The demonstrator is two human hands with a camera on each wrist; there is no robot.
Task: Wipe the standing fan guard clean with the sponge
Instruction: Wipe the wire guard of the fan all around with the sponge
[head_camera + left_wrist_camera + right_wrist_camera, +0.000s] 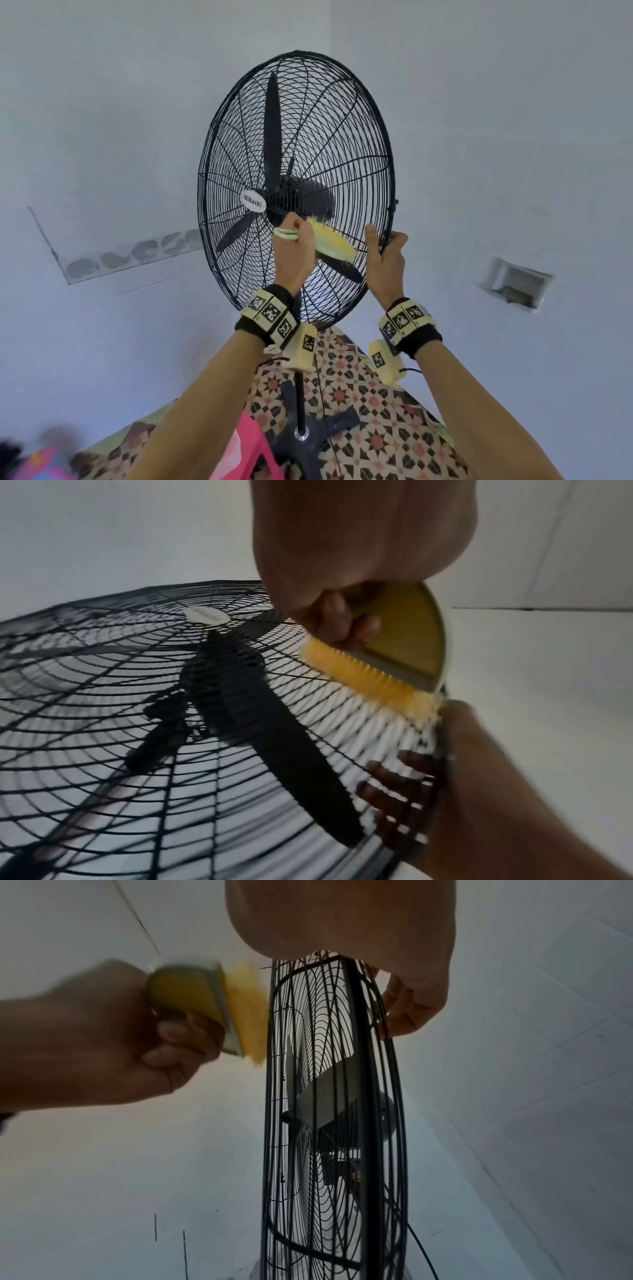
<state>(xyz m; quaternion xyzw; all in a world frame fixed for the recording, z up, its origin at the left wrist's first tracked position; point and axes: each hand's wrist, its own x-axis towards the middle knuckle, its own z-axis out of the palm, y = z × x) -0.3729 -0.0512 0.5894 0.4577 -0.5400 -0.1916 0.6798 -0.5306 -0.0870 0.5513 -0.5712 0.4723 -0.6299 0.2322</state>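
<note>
**Brush laid on the guard wires, rim steadied**

The fan guard (298, 113) is seen tilted overhead on its stand, before a pale wall. The left hand (295, 255) is curled round the handle of a yellow-bristled scrubbing brush (334, 241), though the task names a sponge, with its bristles touching the front wires below the hub. The right hand (385, 255) is wrapped over the rim. The wires are judged thin, stiff and springy; the rim seems the firmest hold. The brush looks light and rigid.

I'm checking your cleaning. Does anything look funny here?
Yes: the left hand grips a yellow-bristled brush, not a sponge, against the fan guard. The right hand holds the guard's rim.
</note>
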